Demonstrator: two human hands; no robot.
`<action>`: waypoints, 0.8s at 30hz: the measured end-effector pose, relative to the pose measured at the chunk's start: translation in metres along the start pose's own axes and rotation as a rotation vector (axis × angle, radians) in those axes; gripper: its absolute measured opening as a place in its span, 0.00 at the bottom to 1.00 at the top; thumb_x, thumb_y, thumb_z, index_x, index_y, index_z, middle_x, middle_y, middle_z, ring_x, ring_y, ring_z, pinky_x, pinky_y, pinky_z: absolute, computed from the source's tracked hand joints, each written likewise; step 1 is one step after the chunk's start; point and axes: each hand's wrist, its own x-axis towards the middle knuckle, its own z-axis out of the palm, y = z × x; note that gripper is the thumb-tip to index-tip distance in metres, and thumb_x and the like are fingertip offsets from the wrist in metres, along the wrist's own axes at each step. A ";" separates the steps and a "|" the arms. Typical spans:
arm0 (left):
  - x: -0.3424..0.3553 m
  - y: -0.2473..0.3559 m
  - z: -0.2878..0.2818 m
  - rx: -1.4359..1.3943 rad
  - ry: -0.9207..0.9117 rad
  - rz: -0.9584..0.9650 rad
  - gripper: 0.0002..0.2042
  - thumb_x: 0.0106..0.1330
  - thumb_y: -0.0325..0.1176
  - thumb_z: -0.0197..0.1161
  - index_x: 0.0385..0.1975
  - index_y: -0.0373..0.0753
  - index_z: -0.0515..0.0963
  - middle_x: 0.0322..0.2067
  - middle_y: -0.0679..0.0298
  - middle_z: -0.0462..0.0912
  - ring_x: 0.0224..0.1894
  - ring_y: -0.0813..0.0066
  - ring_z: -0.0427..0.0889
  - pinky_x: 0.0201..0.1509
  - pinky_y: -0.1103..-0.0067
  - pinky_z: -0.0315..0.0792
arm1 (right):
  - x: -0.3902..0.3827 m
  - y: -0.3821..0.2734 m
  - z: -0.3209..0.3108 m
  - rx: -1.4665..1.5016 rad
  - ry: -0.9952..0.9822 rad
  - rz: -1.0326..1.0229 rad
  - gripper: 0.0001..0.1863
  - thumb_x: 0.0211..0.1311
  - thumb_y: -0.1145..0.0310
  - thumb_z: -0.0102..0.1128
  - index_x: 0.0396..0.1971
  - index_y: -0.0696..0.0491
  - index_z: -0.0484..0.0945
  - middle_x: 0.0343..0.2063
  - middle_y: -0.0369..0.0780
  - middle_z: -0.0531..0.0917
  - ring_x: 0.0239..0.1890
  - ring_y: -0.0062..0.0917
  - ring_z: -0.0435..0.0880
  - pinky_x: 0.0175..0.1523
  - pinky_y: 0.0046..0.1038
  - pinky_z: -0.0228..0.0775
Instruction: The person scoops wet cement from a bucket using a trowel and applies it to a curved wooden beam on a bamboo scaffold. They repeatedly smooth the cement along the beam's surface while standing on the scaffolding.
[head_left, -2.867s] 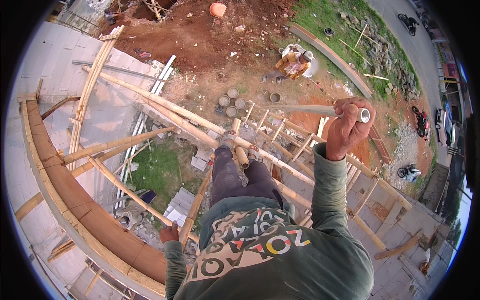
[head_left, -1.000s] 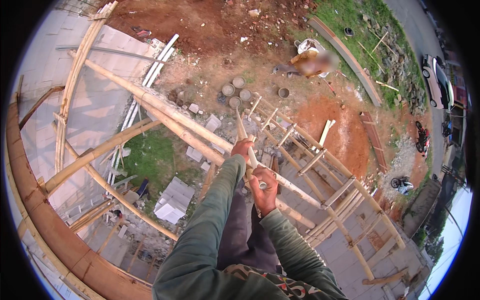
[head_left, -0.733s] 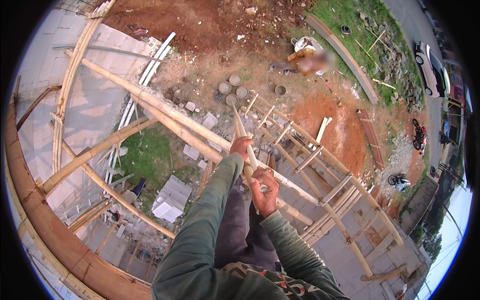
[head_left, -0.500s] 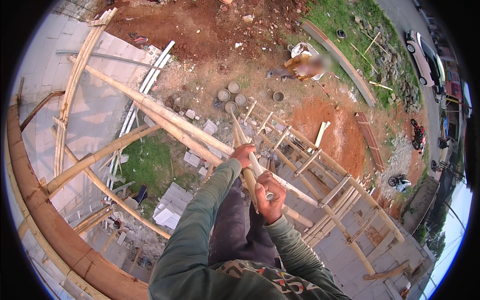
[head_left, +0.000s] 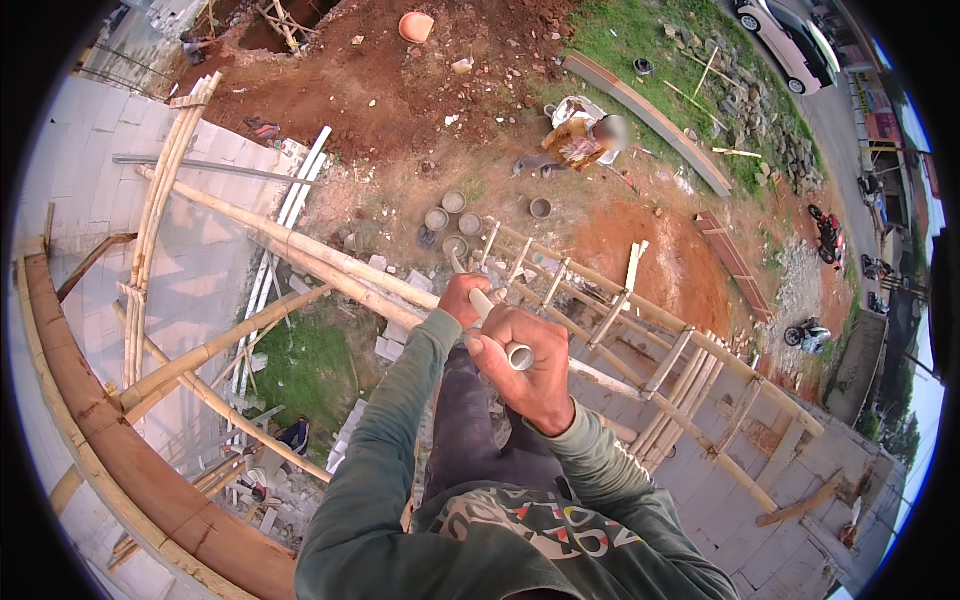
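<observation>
My left hand [head_left: 463, 298] and my right hand [head_left: 528, 358] are both closed around one pale, hollow bamboo pole [head_left: 484, 304]. Its open round end sticks out of my right fist toward me. From the left hand the pole runs down and away toward the ground, and my hands hide part of it. My right hand is higher and closer to me than my left. Beneath my hands, thick bamboo beams [head_left: 340, 262] reach out to the left. Toward the right lies a bamboo ladder-like frame [head_left: 610, 318].
I am high above the ground. A curved wooden board [head_left: 150, 470] edges the left side. Several buckets [head_left: 437, 219] stand on the soil below, near a bent-over person [head_left: 575, 142]. Pale blocks [head_left: 347, 440] lie by the grass, and a car [head_left: 790, 45] stands on the road.
Both hands have come up closer to me with the pole, the right hand most clearly. Its open end now sits higher in the picture. My view has also shifted a little.
</observation>
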 end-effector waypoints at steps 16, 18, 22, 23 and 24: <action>0.065 0.562 -0.134 -0.444 0.170 0.685 0.10 0.63 0.34 0.63 0.23 0.37 0.74 0.10 0.72 0.70 0.08 0.86 0.68 0.10 0.89 0.65 | 0.074 -0.051 0.003 -0.013 0.012 0.015 0.19 0.52 0.58 0.68 0.37 0.58 0.80 0.26 0.46 0.83 0.32 0.33 0.84 0.40 0.34 0.73; 0.062 0.581 -0.159 -0.503 0.000 0.939 0.14 0.62 0.41 0.66 0.30 0.36 0.73 0.19 0.65 0.74 0.19 0.81 0.75 0.21 0.86 0.73 | 0.082 -0.093 0.000 -0.010 0.166 -0.201 0.15 0.52 0.61 0.67 0.30 0.59 0.82 0.20 0.46 0.82 0.25 0.33 0.84 0.34 0.34 0.72; 0.030 0.496 -0.196 0.034 0.075 0.739 0.57 0.43 0.69 0.66 0.67 0.35 0.52 0.64 0.54 0.61 0.69 0.59 0.57 0.72 0.66 0.48 | 0.067 -0.191 -0.033 0.090 0.340 -0.356 0.17 0.56 0.59 0.67 0.26 0.61 0.81 0.13 0.38 0.77 0.17 0.16 0.73 0.23 0.27 0.65; 0.022 0.438 -0.175 -0.026 -0.032 0.572 0.55 0.44 0.66 0.69 0.66 0.35 0.53 0.63 0.54 0.63 0.68 0.61 0.59 0.71 0.66 0.49 | 0.060 -0.213 -0.041 0.132 0.348 -0.373 0.17 0.55 0.59 0.67 0.27 0.62 0.81 0.13 0.39 0.77 0.17 0.16 0.73 0.23 0.27 0.65; 0.008 0.379 -0.142 -0.082 0.115 0.112 0.41 0.55 0.47 0.71 0.65 0.36 0.59 0.59 0.53 0.67 0.63 0.67 0.65 0.65 0.71 0.61 | 0.055 -0.236 -0.045 0.117 0.362 -0.429 0.16 0.55 0.60 0.67 0.27 0.61 0.81 0.13 0.39 0.78 0.17 0.16 0.73 0.22 0.27 0.65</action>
